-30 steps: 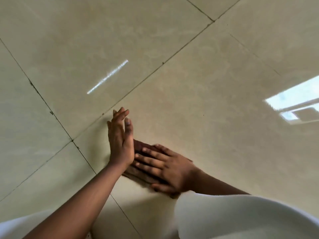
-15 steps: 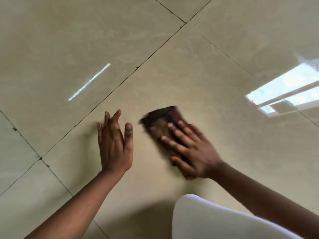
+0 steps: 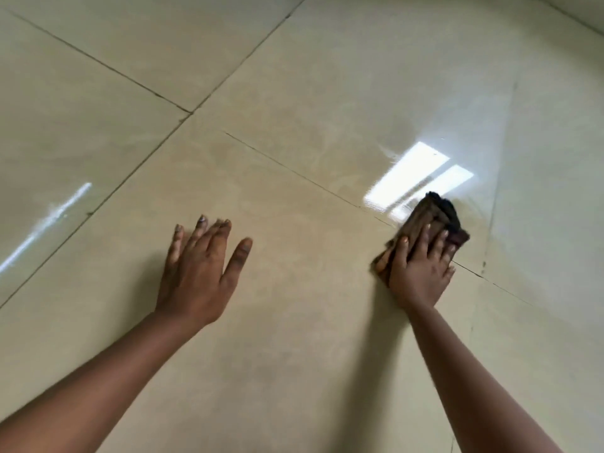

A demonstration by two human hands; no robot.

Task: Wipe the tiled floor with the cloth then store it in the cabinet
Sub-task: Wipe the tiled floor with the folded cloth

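Observation:
A folded dark brown cloth [image 3: 433, 217] lies flat on the glossy beige tiled floor [image 3: 294, 322], right of centre, on a grout line. My right hand [image 3: 420, 266] presses down on its near half with fingers spread over it; the far end of the cloth sticks out beyond the fingertips. My left hand [image 3: 199, 269] rests flat on the floor well to the left, fingers apart, holding nothing. No cabinet is in view.
Dark grout lines [image 3: 294, 173] cross the floor diagonally. A bright window reflection [image 3: 415, 178] shines just beyond the cloth, and a thin light streak [image 3: 49, 220] lies at the left. A wall base shows at the top right corner.
My right hand has slid the cloth away from my left hand, to the right and forward across the tile. The left hand stays planted on the floor. The view has shifted.

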